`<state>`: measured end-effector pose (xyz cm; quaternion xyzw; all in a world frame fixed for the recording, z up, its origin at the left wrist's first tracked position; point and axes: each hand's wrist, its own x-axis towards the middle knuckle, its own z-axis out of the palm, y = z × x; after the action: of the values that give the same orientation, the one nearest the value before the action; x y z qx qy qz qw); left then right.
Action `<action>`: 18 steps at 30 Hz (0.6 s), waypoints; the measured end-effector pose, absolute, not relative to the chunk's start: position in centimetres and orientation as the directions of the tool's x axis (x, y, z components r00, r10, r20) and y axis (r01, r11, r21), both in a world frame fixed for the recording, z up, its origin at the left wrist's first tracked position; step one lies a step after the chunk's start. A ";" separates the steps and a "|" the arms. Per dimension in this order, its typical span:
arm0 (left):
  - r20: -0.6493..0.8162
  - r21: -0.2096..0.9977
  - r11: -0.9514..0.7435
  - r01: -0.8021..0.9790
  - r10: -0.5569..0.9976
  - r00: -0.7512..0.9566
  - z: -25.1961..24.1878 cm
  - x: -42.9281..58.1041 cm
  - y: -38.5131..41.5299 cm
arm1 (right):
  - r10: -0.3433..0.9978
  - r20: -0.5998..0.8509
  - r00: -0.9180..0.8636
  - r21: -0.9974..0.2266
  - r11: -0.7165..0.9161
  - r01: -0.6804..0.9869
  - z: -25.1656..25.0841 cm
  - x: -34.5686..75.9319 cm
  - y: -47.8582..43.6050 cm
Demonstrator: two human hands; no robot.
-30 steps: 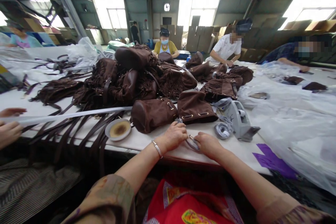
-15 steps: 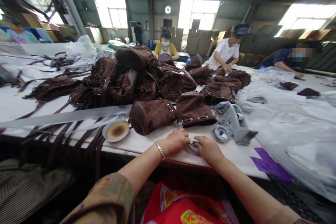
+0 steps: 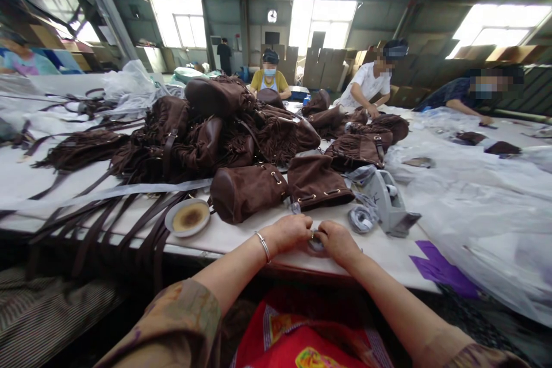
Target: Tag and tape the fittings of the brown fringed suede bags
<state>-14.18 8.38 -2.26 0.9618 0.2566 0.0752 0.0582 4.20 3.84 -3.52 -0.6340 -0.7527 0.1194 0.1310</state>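
Note:
Close together at the table's near edge, my left hand (image 3: 290,234) and my right hand (image 3: 340,242) have curled fingers. Between them is a small greyish coil (image 3: 317,243), pinched from both sides; my fingers hide part of it. It resembles the coil of grey strip (image 3: 363,218) lying just beyond my right hand. Two brown suede bucket bags lie past my hands: the left bag (image 3: 248,192) on its side, the right bag (image 3: 317,181) with its eyeletted mouth towards me. A scrap of clear plastic (image 3: 295,207) sits near my left fingertips.
A grey tape dispenser (image 3: 390,204) stands at right, near purple pieces (image 3: 444,267) and clear plastic sheeting (image 3: 466,201). A round dish (image 3: 187,218) with a stained yellow inside is at left, beside hanging brown straps (image 3: 142,224). Fringed bags (image 3: 207,138) are heaped behind. Several co-workers sit or stand across.
My right hand has drawn slightly closer to my left, its fingers more curled over the small coil. The whole view has shifted slightly.

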 end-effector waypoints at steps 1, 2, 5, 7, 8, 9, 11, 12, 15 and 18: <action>0.101 0.129 -0.869 0.477 0.491 0.865 -2.2 -14.2 8.5 | 0.982 0.034 -0.185 -0.351 0.185 0.918 -3.5 4.3 4.1; 0.088 0.101 -0.884 0.457 0.465 0.881 -2.2 -14.2 8.6 | 0.979 0.024 -0.204 -0.352 0.199 0.915 -3.4 4.3 4.3; 0.081 0.053 -0.926 0.374 0.378 0.922 -1.7 -14.3 9.1 | 0.967 0.026 -0.253 -0.342 0.246 0.907 -3.2 4.5 4.8; 0.081 0.082 -0.929 0.361 0.368 0.926 -1.3 -14.5 9.3 | 0.958 0.035 -0.283 -0.334 0.278 0.901 -3.3 4.5 4.9; 0.070 0.102 -0.929 0.356 0.364 0.929 -1.1 -14.6 9.5 | 0.954 0.041 -0.298 -0.332 0.295 0.896 -3.5 4.6 4.9; 0.054 0.120 -0.930 0.346 0.355 0.933 -0.9 -14.8 9.6 | 0.949 0.050 -0.311 -0.331 0.310 0.891 -3.6 4.6 5.0; 0.035 0.149 -0.939 0.310 0.318 0.947 -0.5 -15.3 9.9 | 0.941 0.070 -0.332 -0.331 0.336 0.882 -4.0 4.7 5.0; 0.043 0.154 -0.944 0.293 0.302 0.952 -0.4 -15.6 10.0 | 0.936 0.082 -0.342 -0.326 0.349 0.879 -4.1 4.7 4.9; 0.132 0.113 -0.953 0.280 0.293 0.947 0.0 -16.7 10.4 | 0.926 0.106 -0.361 -0.296 0.376 0.878 -4.3 4.8 4.8; 0.212 0.033 -0.957 0.289 0.289 0.934 0.1 -17.3 10.9 | 0.916 0.126 -0.382 -0.272 0.402 0.874 -4.2 4.8 4.7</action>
<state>-17.27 10.87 0.13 0.9832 0.1469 0.1080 0.0004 4.79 4.73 -4.16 -0.5408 -0.8274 0.0800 0.1287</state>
